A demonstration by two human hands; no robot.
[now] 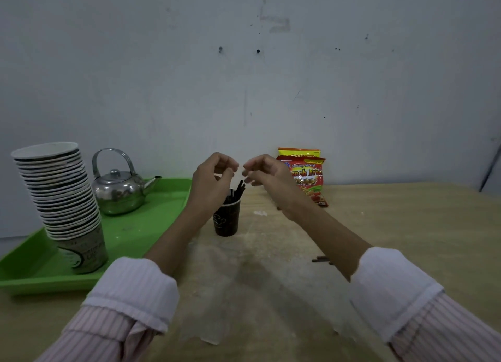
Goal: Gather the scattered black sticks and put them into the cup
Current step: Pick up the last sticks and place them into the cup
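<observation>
While both hands hover above the cup: fingers curled, tips nearly meeting.
Left hand (214,173): fingers bent toward the thumb; whether it pinches anything cannot be told.
Right hand (264,171): fingers loosely curled; contents cannot be told.
Dark brown paper cup (227,218): upright on the pale wooden table (406,226), just below the hands, partly hidden by the left wrist.
Thin black sticks in the cup (239,189): standing, leaning up and to the right.
Loose black sticks (321,259): lying flat, long axis left-right, beside the right forearm.
Green plastic tray (151,226): left of the cup, carrying a shiny metal kettle (119,190) and a leaning stack of paper cups (61,196).
Red and yellow snack bags (311,177): against the wall, behind the right hand.
</observation>
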